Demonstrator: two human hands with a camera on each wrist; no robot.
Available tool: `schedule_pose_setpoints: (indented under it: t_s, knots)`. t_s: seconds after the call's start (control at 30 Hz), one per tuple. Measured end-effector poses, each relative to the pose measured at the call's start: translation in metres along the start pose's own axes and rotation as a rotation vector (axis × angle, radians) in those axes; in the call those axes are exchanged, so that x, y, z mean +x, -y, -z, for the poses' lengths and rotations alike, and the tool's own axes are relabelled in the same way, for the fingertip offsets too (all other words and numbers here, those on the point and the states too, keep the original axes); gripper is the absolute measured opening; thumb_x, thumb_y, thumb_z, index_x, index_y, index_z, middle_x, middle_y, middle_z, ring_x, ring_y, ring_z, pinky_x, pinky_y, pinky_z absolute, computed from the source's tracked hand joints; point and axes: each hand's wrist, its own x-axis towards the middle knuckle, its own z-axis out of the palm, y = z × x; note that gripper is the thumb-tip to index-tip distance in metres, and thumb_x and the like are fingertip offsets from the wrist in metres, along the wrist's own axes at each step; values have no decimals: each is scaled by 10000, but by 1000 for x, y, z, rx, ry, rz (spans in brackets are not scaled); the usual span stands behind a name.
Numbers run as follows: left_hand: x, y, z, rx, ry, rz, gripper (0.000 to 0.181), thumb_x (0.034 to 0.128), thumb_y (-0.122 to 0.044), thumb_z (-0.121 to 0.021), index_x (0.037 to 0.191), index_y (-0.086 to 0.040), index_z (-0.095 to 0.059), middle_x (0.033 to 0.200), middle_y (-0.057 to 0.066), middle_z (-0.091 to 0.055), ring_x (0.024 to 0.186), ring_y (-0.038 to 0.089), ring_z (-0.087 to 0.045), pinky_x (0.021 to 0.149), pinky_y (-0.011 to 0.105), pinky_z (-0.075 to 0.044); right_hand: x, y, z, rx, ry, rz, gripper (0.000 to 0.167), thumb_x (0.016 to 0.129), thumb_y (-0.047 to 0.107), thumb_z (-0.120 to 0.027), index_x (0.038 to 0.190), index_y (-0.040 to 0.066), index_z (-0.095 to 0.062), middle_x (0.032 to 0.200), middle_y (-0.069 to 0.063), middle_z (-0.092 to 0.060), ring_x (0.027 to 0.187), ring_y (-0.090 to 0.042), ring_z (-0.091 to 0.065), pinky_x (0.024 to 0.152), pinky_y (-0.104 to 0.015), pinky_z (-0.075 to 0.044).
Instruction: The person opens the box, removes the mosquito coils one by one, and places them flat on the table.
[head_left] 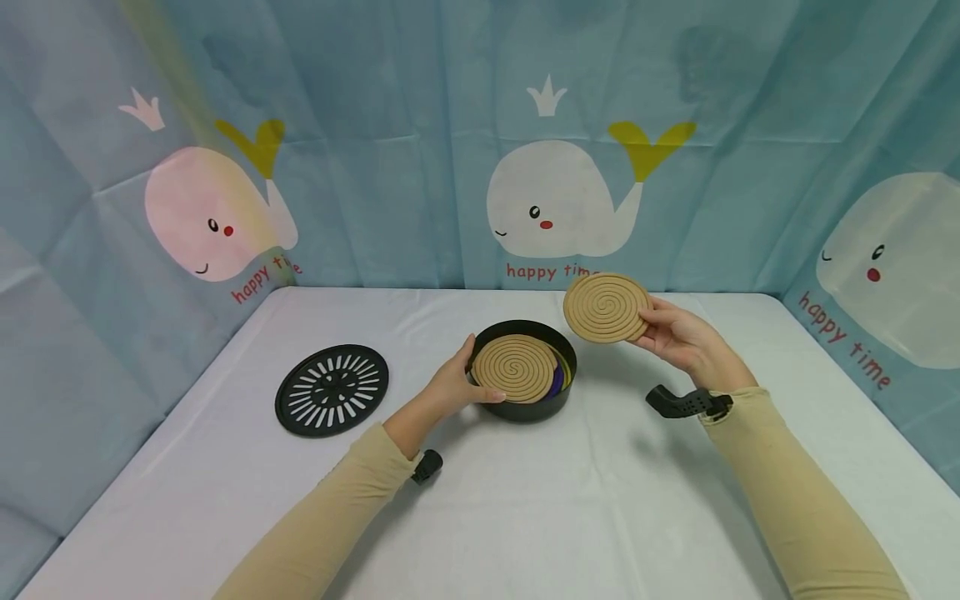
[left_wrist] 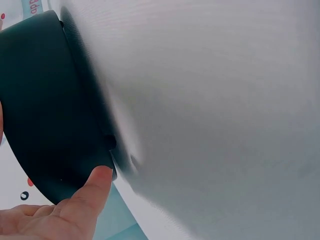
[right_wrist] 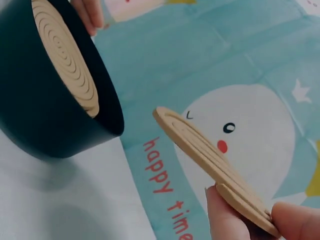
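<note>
A round tan coil with a swirl is up in the air, the right hand pinching its edge. To its left is a black pot, open on top (the left hand grips its side). A matching coil lies inside, with purple and yellow beside it.

The left arm reaches forward and inward, the left hand gripping with its thumb spread from the fingers. The right arm angles inward too, the right hand held higher, pinching.
</note>
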Motion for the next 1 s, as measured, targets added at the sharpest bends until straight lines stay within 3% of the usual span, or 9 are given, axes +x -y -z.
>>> schedule_pose_setpoints:
  t_s: [0.27, 0.47, 0.57, 0.7, 0.73, 0.8, 0.9, 1.0]
  knots:
    - [0, 0, 0, 2, -1, 1, 1127, 761, -174, -855, 1580, -165, -81, 1601, 127, -169, 1458, 327, -155, 1148, 520, -202, 9, -4, 11, 87, -1, -5, 709, 1032, -18, -359, 1570, 221, 37, 1003, -114, -669, 938, -219, -683, 870, -369, -540]
    - [0, 0, 0, 16, 1, -7, 1129, 760, -185, -856, 1580, -152, -80, 1597, 141, -177, 1453, 337, -168, 1145, 521, -210, 17, -8, 17, 139, -67, -52, 707, 1028, -23, -368, 1574, 242, -6, 1149, -118, -589, 973, -233, -667, 966, -388, -480]
    - [0, 1, 0, 19, -3, -12, 1129, 759, -187, -857, 1579, -143, -82, 1595, 145, -178, 1452, 341, -170, 1144, 521, -212, 21, -9, 18, 157, -97, -69, 701, 1029, -19, -358, 1575, 257, -17, 1400, -114, -436, 1159, -211, -578, 1012, -383, -432]
    - [0, 1, 0, 10, -4, -15, 1130, 758, -181, -858, 1579, -140, -82, 1596, 145, -174, 1453, 340, -166, 1144, 522, -210, 26, -11, 21, 206, -104, -91, 710, 1028, -31, -332, 1572, 274, 9, 1588, -21, -105, 1395, -148, -265, 1089, -366, -304]
    - [0, 1, 0, 8, -5, -14, 1130, 758, -180, -858, 1579, -140, -82, 1596, 145, -174, 1453, 340, -166, 1145, 522, -209, 27, -12, 21, 215, -100, -96, 712, 1027, -36, -328, 1571, 267, 17, 1587, -25, -107, 1402, -147, -236, 1098, -366, -280]
    - [0, 2, 0, 6, -6, -14, 1132, 756, -179, -859, 1579, -140, -83, 1596, 146, -176, 1453, 341, -167, 1144, 522, -210, 29, -13, 24, 224, -95, -109, 708, 1027, -38, -321, 1571, 255, 25, 1531, -105, -261, 1366, -180, -324, 1104, -374, -266]
    - [0, 2, 0, 9, -5, -13, 1136, 754, -187, -861, 1580, -146, -82, 1594, 148, -183, 1451, 343, -174, 1142, 523, -215, 31, -15, 28, 224, -90, -123, 692, 1029, -32, -314, 1571, 231, 25, 1332, -162, -476, 1295, -225, -431, 1098, -395, -293]
    - [0, 2, 0, 11, -3, -15, 1136, 755, -193, -860, 1579, -145, -80, 1593, 150, -185, 1450, 346, -178, 1141, 523, -218, 34, -17, 29, 242, -98, -130, 668, 1037, -11, -279, 1568, 242, 37, 1488, -198, -330, 1386, -212, -298, 1100, -395, -284]
